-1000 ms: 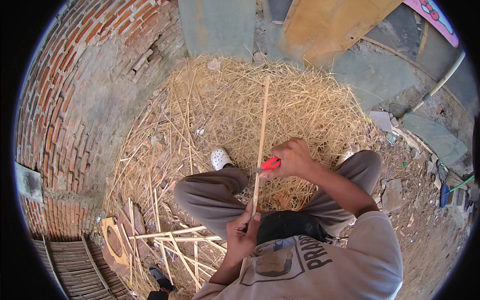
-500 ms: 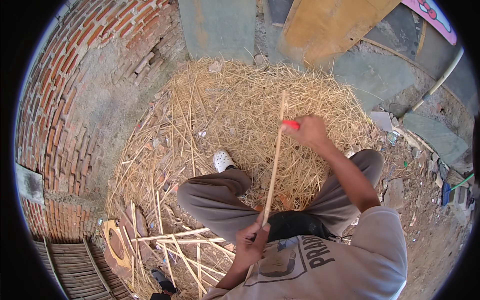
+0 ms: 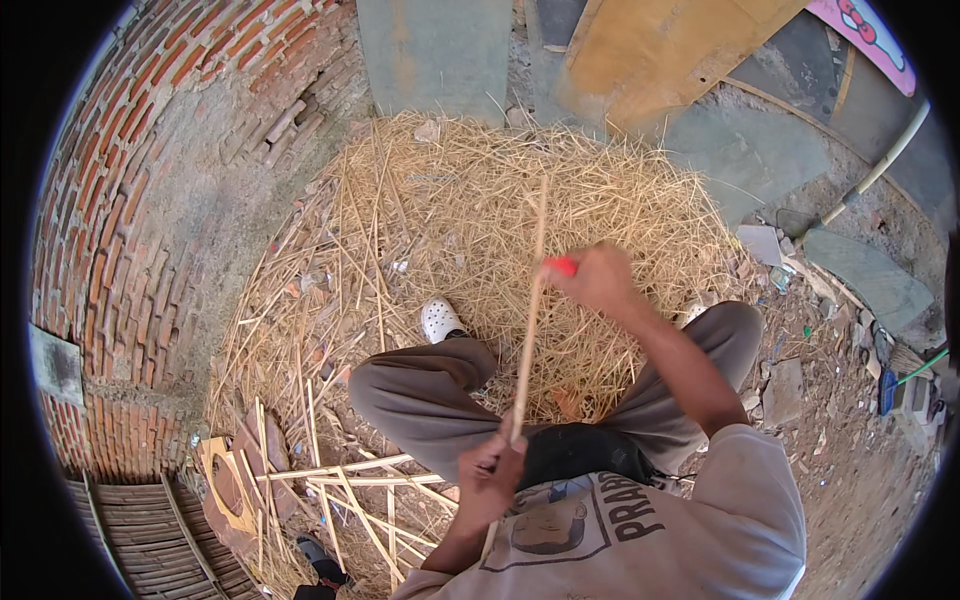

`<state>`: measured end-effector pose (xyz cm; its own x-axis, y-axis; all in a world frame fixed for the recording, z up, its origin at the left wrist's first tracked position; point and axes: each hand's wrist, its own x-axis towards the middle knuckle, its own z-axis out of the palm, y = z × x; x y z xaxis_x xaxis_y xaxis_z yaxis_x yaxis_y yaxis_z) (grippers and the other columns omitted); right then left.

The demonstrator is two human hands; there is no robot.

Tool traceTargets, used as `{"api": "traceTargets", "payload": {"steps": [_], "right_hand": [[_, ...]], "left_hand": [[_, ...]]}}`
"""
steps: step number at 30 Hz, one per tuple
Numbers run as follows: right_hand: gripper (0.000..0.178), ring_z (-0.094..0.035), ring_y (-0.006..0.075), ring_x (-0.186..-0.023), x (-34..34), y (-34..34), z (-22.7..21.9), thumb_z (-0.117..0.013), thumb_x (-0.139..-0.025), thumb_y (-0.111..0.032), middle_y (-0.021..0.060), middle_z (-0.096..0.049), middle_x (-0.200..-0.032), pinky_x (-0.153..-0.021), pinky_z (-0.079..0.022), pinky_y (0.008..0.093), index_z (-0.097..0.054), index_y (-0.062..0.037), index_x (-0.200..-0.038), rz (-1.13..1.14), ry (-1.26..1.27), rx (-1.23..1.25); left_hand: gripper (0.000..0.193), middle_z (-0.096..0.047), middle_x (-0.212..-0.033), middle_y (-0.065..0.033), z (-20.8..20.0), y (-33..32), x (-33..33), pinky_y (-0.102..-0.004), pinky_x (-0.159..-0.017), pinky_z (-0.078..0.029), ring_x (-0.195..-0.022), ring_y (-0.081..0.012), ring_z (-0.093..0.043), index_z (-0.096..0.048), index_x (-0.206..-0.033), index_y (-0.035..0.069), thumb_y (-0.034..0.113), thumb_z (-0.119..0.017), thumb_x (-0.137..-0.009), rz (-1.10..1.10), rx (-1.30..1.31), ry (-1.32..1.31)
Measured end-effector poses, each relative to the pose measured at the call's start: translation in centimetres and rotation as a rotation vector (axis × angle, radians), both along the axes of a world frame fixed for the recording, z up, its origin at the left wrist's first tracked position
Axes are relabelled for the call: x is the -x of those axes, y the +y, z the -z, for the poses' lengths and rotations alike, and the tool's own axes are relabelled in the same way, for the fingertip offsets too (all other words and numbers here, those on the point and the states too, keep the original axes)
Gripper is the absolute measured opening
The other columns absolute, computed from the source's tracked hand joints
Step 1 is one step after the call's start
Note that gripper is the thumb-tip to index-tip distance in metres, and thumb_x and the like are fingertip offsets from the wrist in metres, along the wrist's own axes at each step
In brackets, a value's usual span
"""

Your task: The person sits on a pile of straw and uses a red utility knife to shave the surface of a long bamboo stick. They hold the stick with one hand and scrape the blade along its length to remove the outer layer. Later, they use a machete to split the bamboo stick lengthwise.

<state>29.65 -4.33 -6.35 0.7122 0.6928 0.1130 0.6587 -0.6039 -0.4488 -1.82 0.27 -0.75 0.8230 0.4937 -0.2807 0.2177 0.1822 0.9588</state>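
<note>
A long, thin bamboo strip [image 3: 530,345] slants up from my lap over the straw, its far tip pointing away from me. My left hand [image 3: 490,470] is wrapped round its near end, close to my belly. Part-way along the strip, my right hand [image 3: 600,282] is closed on a small tool with a red handle [image 3: 562,266], which sits against the strip's right side. The tool's working edge is too small to make out.
Straw shavings [image 3: 560,210] cover the ground between my bent legs. Several pale bamboo strips [image 3: 350,470] lie crossed at my left, near a wooden board with a round cutout [image 3: 222,480]. Another person's dark shoe [image 3: 322,560] shows at lower left. A brick wall [image 3: 130,270] rises on the left.
The bamboo strip has shifted left and stands more upright. Both hands have moved left with it; the right hand, with the red-handled tool, has come slightly nearer to me.
</note>
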Motion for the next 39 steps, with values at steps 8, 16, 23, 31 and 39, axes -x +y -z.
{"api": "traceTargets", "payload": {"steps": [8,16,23,31,39], "right_hand": [[0.077,-0.044,0.0114,-0.036,5.0,-1.4,1.1,-0.039,-0.079,-0.084,-0.0017,-0.044,-0.041,-0.035,-0.035,0.0297,-0.066,-0.0144,-0.06,-0.3,-0.196,-0.215],[0.078,-0.057,0.0251,-0.046,-4.0,-2.0,-0.5,-0.05,-0.075,-0.082,0.0073,-0.053,-0.047,-0.049,-0.046,0.038,-0.067,-0.0079,-0.059,0.099,0.021,-0.103],[0.079,-0.06,0.0236,-0.053,-6.2,-2.1,-0.3,-0.048,-0.073,-0.085,0.0078,-0.054,-0.048,-0.052,-0.047,0.039,-0.07,-0.0101,-0.063,0.117,-0.036,-0.019],[0.082,-0.062,0.0231,-0.055,-8.6,-2.0,0.8,-0.045,-0.069,-0.09,0.0067,-0.056,-0.051,-0.053,-0.048,0.0381,-0.07,-0.012,-0.063,0.231,0.016,0.093],[0.082,-0.049,0.017,-0.046,-12.8,-4.4,3.4,-0.037,-0.077,-0.087,0.0023,-0.045,-0.045,-0.046,-0.04,0.0359,-0.049,-0.0118,-0.048,0.594,0.251,-0.1]], "left_hand": [[0.041,-0.044,-0.065,0.0093,0.3,0.2,0.1,-0.0177,-0.049,-0.028,-0.055,-0.0002,-0.035,-0.05,-0.137,0.003,0.005,-0.055,-0.096,-0.062,0.198,-0.025],[0.037,-0.047,-0.074,0.0102,-0.8,-1.3,1.7,-0.0155,-0.054,-0.027,-0.062,0.0015,-0.036,-0.055,-0.131,0.0,-0.002,-0.055,-0.094,0.069,0.067,0.019],[0.039,-0.049,-0.076,0.0096,-0.6,-1.1,2.6,-0.0153,-0.054,-0.027,-0.063,0.0018,-0.036,-0.053,-0.134,0.0,-0.004,-0.052,-0.095,0.112,-0.005,-0.005],[0.04,-0.049,-0.072,0.0103,-0.8,-1.2,3.0,-0.0156,-0.053,-0.028,-0.061,0.0022,-0.036,-0.052,-0.135,0.002,-0.003,-0.052,-0.095,0.079,0.039,0.0],[0.039,-0.048,-0.067,0.0078,-1.5,-1.5,4.5,-0.0179,-0.05,-0.03,-0.056,-0.0002,-0.038,-0.055,-0.132,0.002,-0.002,-0.054,-0.093,0.114,-0.031,0.068]]}}
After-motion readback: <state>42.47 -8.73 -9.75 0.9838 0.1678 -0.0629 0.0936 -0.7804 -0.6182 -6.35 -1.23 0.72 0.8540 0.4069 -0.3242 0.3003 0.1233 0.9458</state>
